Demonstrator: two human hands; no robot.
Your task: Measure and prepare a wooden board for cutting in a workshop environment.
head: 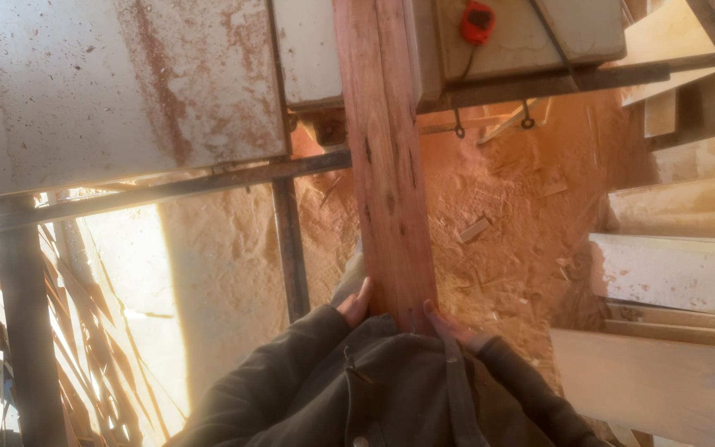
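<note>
The worktop (pixel 117 83), a big pale metal sheet streaked with rust, fills the view from 9 to 12 o'clock. A dark steel frame rail (pixel 167 189) runs under its near edge, with a post (pixel 290 248) dropping from it toward 6 o'clock. Below and to the right, from the centre out to 3 o'clock, the floor (pixel 506 207) is covered in reddish sawdust and small wood scraps. Pale boards (pixel 672 273) are stacked at 3 to 5 o'clock, and a heap of thin offcuts (pixel 84 331) lies at 8 o'clock.

A long reddish plank (pixel 386 157) runs from 12 o'clock, where it lies across the worktop's right part, down to the centre of the view, its near end against the person's body. The person's dark jacket (pixel 374 389) fills the bottom at 6 o'clock.

The left hand (pixel 356 304) lies against the plank's left edge near its near end, fingers pressed to the wood. The right hand (pixel 448 324) touches the plank's right edge at the same end, fingers flat along it. Both hands are mostly hidden by the sleeves, so how far they wrap around the wood I cannot tell; they bracket it from both sides.

A small red switch (pixel 477 21) with a dark cord sits on the worktop at 1 o'clock, just right of the plank.
</note>
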